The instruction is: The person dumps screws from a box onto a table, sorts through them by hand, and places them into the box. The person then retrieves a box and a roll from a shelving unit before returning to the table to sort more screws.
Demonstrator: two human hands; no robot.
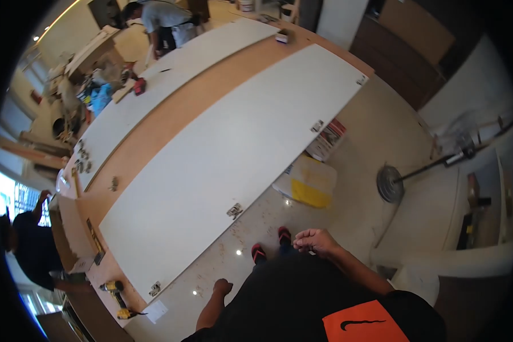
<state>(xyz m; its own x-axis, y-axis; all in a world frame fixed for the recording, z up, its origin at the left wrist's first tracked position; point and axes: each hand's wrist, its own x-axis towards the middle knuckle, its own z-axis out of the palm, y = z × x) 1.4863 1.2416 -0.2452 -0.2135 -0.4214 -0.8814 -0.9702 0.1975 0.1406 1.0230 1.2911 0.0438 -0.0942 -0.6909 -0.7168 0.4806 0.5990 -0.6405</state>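
A long white panel (pixel 228 154) lies on a brown worktable (pixel 171 117), with metal hinges along its near edge, one (pixel 234 211) near the middle. My right hand (pixel 315 241) is in front of my body with its fingers pinched together; what they hold, if anything, is too small to name. Lower down at the left, my left hand (pixel 223 286) hangs beside the panel's near edge with its fingers curled in. Neither hand touches the panel. A yellow and black cordless drill (pixel 117 299) rests on the table's near left corner.
A second white panel (pixel 211 48) lies behind, with a red tool (pixel 139 86) on it. One person (pixel 168 23) bends over at the back; another (pixel 31 245) is at the left. A yellow-white bag (pixel 308 182) and a fan stand (pixel 390 183) are on the floor.
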